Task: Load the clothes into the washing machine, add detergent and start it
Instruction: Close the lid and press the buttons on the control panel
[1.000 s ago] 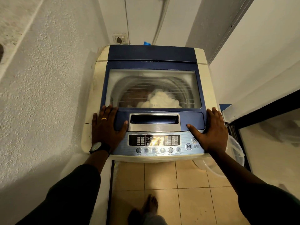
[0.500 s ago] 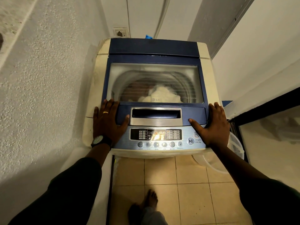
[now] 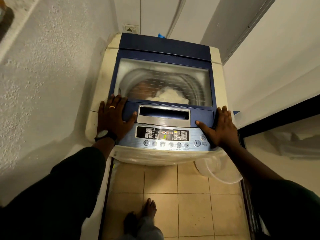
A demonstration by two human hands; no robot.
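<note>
A cream top-loading washing machine (image 3: 102, 80) stands in front of me with its blue glass lid (image 3: 164, 54) down. Through the glass I see white and brownish clothes (image 3: 170, 96) in the drum. The control panel (image 3: 166, 135) is lit, with a start/pause button (image 3: 197, 143) at its right. My left hand (image 3: 112, 116) lies flat on the lid's front left corner, fingers spread, wearing a ring and a watch. My right hand (image 3: 221, 127) lies flat on the front right corner, thumb on the lid's front edge. Neither hand holds anything.
Rough white walls close in on the left and right. A wall socket (image 3: 130, 29) sits behind the machine. A clear plastic tub (image 3: 218, 172) stands on the tiled floor (image 3: 173, 196) at the machine's right front. My bare foot (image 3: 147, 210) is below.
My head has tilted, so the machine sits a little higher in view. Both hands stay flat on the lid's front corners.
</note>
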